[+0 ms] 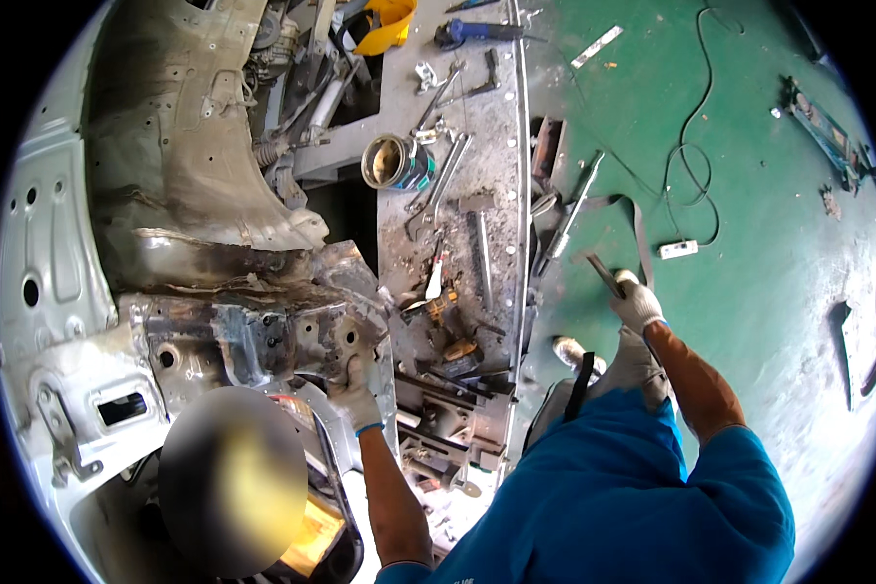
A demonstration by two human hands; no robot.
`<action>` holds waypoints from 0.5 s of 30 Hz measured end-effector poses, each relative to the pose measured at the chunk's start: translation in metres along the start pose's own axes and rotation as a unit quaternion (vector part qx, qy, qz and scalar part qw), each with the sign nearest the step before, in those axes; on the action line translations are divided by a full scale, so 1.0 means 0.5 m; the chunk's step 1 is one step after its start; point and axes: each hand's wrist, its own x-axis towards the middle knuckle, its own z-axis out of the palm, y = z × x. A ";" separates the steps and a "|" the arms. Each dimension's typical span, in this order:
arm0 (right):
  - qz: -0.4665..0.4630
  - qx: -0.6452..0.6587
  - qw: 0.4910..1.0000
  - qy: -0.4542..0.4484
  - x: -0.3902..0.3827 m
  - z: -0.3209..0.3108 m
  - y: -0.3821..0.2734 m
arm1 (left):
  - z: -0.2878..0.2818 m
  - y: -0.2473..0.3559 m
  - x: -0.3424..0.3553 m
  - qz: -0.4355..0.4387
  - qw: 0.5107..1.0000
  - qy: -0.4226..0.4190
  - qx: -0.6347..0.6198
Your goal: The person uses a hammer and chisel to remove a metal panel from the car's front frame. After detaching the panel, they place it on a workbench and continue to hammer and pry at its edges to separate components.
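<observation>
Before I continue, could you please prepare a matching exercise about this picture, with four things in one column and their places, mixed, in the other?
1. left hand
2. hammer
3. right hand
4. power strip

A. closed around a dark metal bar
B. on the green floor
C. against sheet-metal bodywork
D. on the grey platform

Pairs: 1-C, 2-D, 3-A, 4-B
</observation>
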 end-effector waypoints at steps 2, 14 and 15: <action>-0.017 0.115 0.992 -0.040 0.032 -0.031 -0.119 | -0.008 -0.026 0.005 -0.018 0.999 0.010 0.040; 0.014 0.038 0.999 -0.007 0.379 0.140 -0.369 | -0.020 -0.092 -0.002 -0.045 0.997 0.040 -0.049; 0.030 0.039 0.999 -0.006 0.399 0.151 -0.386 | -0.015 -0.092 -0.005 -0.048 0.995 0.056 -0.070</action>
